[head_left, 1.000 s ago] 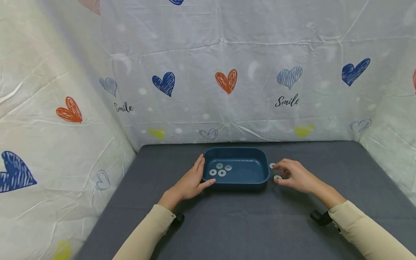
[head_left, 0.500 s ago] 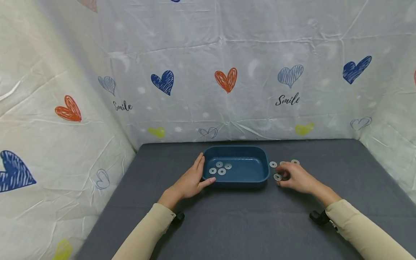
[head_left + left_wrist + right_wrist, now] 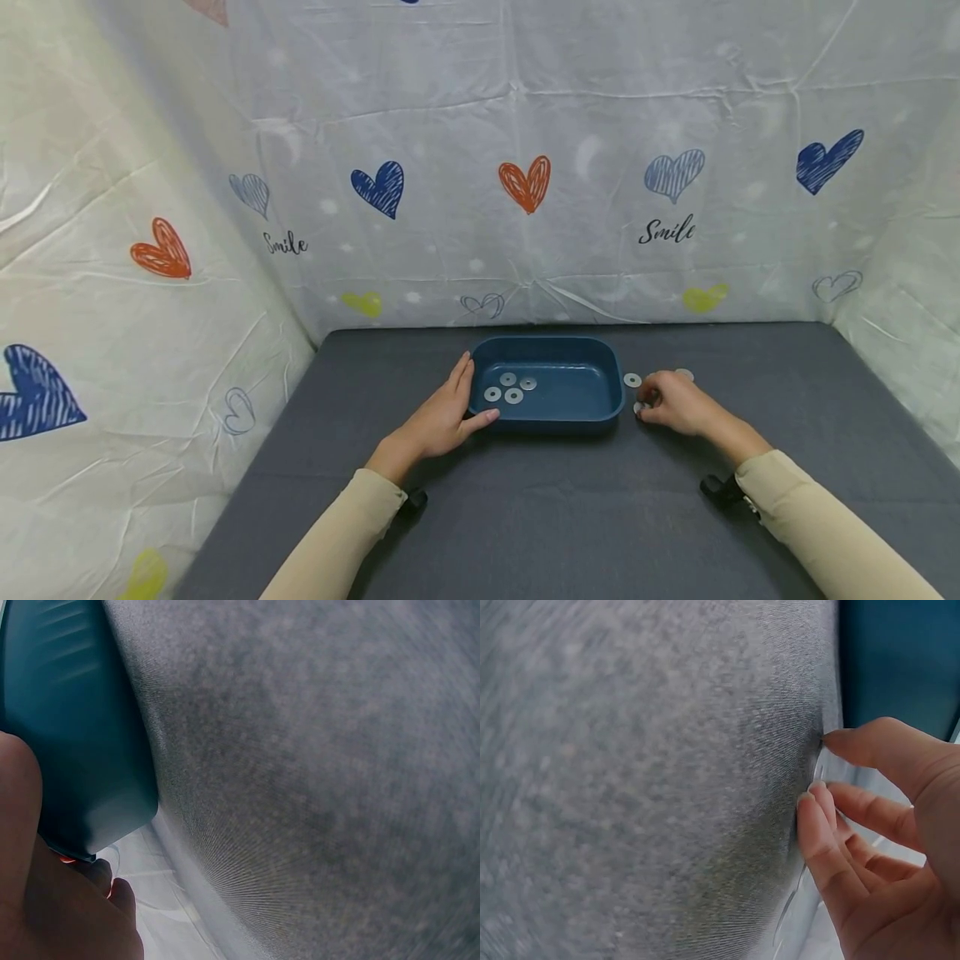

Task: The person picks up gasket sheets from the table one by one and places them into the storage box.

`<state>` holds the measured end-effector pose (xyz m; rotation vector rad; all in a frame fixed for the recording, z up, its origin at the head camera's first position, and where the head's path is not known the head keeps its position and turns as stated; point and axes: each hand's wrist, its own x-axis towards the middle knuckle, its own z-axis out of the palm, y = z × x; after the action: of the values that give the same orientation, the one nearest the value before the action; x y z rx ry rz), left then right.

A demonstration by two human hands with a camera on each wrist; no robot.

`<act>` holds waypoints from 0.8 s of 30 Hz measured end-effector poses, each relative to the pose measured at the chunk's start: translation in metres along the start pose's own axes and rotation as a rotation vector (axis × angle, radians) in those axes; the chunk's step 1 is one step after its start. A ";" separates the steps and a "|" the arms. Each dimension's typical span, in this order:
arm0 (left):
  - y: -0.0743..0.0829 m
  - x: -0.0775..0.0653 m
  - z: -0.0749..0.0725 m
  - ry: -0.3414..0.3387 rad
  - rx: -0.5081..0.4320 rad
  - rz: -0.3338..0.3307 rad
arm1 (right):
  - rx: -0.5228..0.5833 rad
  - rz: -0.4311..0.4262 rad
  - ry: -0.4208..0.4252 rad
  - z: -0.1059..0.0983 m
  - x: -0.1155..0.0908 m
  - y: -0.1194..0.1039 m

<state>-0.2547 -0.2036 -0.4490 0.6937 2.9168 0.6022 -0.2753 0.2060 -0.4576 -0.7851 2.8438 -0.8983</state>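
Note:
My left hand [image 3: 438, 419] lies against the left end of a dark blue rectangular tray [image 3: 551, 425], its straight fingers along the side and its thumb at the front rim. In the left wrist view the tray's outer wall [image 3: 75, 727] rises beside that hand. Several flat washers [image 3: 513, 396] are grouped inside the tray at the left. Just right of the tray, my right hand [image 3: 678, 406] has thumb and fingertips at opposite edges of a washer [image 3: 638, 407] low on the table. In the right wrist view the right hand's thumb [image 3: 870, 746] and fingers come down close to the cloth.
One washer [image 3: 632, 380] lies beside the tray's right end, another [image 3: 684, 374] behind the right hand. Grey cloth [image 3: 525, 517] covers the table. A white curtain [image 3: 450, 242] printed with hearts hangs behind the table's far edge.
My right hand has drawn back slightly to the right, then its thumb and fingers have come together at the nearer washer. The left hand and tray stay in place.

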 end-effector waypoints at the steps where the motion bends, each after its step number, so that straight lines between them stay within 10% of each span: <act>1: 0.000 0.000 0.000 0.001 0.000 0.001 | -0.004 0.002 0.000 0.000 0.000 0.000; 24: -0.001 0.000 0.004 0.019 0.006 0.015 | -0.083 0.016 0.084 0.012 -0.005 -0.005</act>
<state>-0.2550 -0.2033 -0.4529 0.7151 2.9348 0.6051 -0.2661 0.1985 -0.4649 -0.7494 2.9729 -0.8355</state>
